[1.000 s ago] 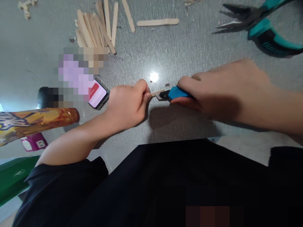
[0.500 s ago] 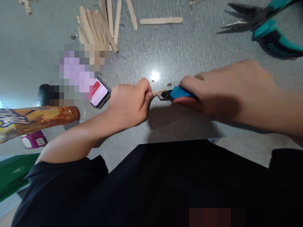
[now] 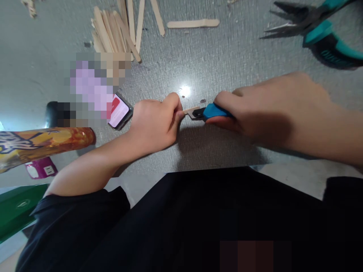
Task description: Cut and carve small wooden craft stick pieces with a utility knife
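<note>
My left hand (image 3: 159,120) is closed in a pinch on a thin wooden craft stick (image 3: 187,111), whose short end sticks out to the right past the thumb. My fingers hide the rest of that stick. Wrapped round the blue handle of a utility knife (image 3: 216,111) is my right hand (image 3: 255,109). The knife's short blade points left and lies against the stick's exposed part, close to my left fingertips. Whether the blade has cut into the wood cannot be made out.
A pile of craft sticks (image 3: 109,32) lies at the far left, with a single stick (image 3: 193,23) beyond my hands. Teal-handled pliers (image 3: 309,28) rest at the far right. A phone (image 3: 120,111), partly blurred out, a snack packet (image 3: 56,141) and a purple item (image 3: 41,168) are at left.
</note>
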A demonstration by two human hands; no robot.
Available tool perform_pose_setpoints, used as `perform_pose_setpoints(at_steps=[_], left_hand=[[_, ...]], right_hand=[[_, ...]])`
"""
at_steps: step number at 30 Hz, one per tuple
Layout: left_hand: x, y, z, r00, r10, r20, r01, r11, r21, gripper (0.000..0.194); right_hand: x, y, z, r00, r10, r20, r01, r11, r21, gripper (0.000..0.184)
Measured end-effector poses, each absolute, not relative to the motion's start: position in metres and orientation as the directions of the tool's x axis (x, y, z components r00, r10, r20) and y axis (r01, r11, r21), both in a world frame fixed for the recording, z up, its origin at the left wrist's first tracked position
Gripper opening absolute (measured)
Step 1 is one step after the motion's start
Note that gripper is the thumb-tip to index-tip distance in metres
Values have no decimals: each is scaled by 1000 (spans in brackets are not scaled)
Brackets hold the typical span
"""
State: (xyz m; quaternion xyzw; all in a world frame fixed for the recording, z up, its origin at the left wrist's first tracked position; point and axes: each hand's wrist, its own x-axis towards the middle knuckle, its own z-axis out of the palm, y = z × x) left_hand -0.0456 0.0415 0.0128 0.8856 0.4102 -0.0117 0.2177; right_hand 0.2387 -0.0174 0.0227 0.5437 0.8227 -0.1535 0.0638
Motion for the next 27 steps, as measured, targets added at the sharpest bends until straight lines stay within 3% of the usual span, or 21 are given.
perform_pose_setpoints(at_steps=[9,13,17,22,24,27], left_hand=[[-48,43,15,651,723,-230,734,-524,431,30],[-50,43,15,661,717,-222,729,-543,417,31],[-48,42,15,676,711,-194,716,-571,402,33],[-46,42,16,675,712,-194,713,-561,420,27],[-47,43,16,677,709,-198,709,-557,433,28],[-50,46,13,660,725,-196,703,-505,500,31]], right_hand=[[234,-10,37,-279,800,-531,948,317,-21,84],[230,-8,46,-257,776,-576,943,331,25,78],[233,-10,45,-304,796,-523,935,356,-3,68],[245,-15,32,-411,857,-312,911,373,-176,72],[248,-15,29,-433,863,-260,900,396,-184,72],[252,-11,28,-429,852,-302,903,403,-147,68]])
